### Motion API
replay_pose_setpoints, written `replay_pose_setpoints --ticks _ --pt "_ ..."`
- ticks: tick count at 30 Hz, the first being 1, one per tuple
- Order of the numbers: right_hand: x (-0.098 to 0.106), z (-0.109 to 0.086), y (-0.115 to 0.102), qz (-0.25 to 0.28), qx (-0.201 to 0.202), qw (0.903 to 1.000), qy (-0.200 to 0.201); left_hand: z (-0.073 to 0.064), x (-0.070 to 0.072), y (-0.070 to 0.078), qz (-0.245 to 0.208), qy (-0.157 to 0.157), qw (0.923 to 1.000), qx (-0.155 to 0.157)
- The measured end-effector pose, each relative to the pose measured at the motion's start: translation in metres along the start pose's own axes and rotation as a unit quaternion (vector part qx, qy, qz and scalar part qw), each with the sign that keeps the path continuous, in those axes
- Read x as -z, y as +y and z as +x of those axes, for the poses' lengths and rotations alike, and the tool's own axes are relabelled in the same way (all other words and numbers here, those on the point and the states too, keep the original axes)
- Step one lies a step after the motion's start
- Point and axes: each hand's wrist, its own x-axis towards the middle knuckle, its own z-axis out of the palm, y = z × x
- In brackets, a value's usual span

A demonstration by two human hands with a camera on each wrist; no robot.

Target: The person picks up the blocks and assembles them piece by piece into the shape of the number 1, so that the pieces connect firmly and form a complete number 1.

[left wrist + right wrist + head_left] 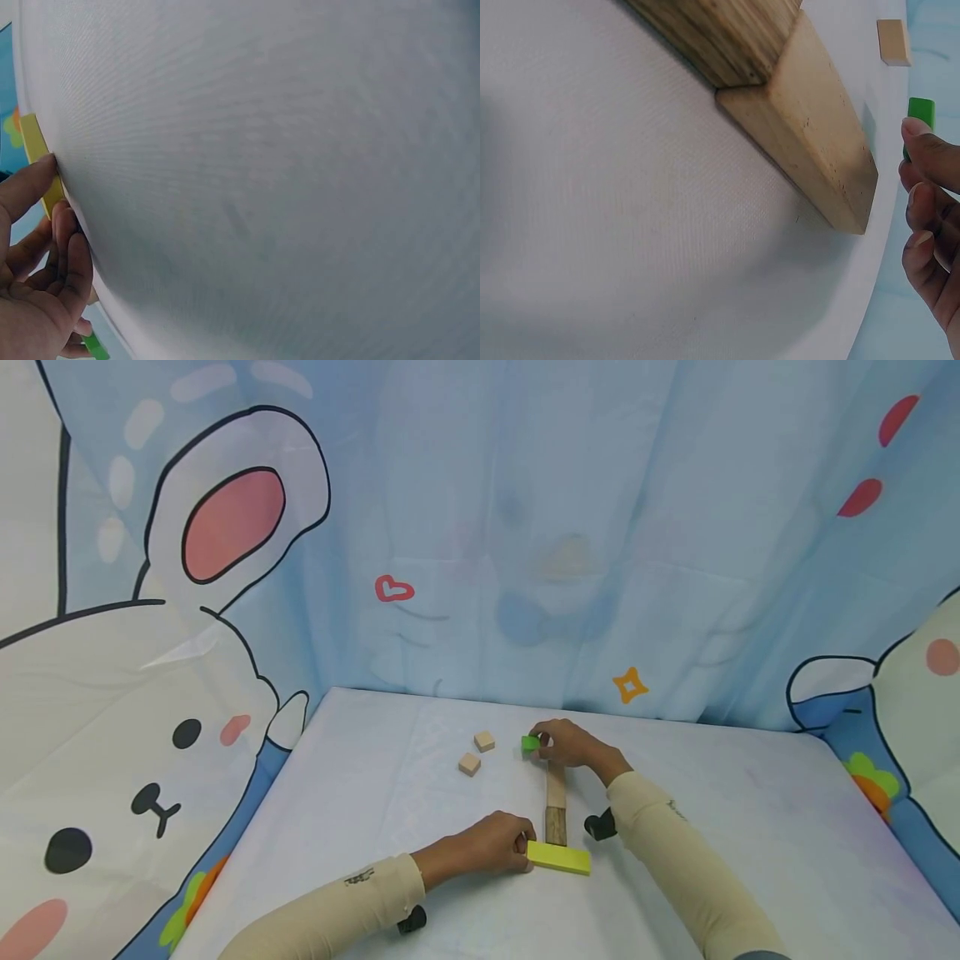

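Near the front of the table my left hand [495, 843] pinches the left end of a long yellow wooden block [558, 857] between thumb and fingers. The yellow block lies crosswise at the near end of a dark-grained wood block [556, 825]. Beyond that, end to end with it, runs a paler wood block [556, 787]. Farther back, my right hand [568, 743] holds a small green block [529, 743] by thumb and fingertips, to the left of the pale block's far end. In the right wrist view the green block [922, 112] sticks out past the thumb.
Two small plain wooden cubes, one nearer [469, 765] and one farther [484, 741], lie left of the green block. The white table [360, 760] ends at a blue printed curtain [465, 527] at the back. Black wrist devices show under both forearms.
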Motion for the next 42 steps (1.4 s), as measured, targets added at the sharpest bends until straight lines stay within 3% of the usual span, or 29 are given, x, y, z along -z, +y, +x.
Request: replay_pose_setpoints --ticks 7,29,42 --pt "0.003 -0.003 0.003 0.000 0.010 0.9999 0.002 -0.002 0.001 0.003 0.003 0.007 1.0000 0.000" --pt "0.010 -0.016 0.013 0.001 -0.006 1.0000 -0.002 -0.002 0.000 0.002 -0.013 0.003 0.9999 0.001" --pt "0.013 -0.020 0.018 0.006 -0.014 0.9999 -0.006 -0.002 -0.002 0.002 -0.001 0.010 0.9999 -0.003"
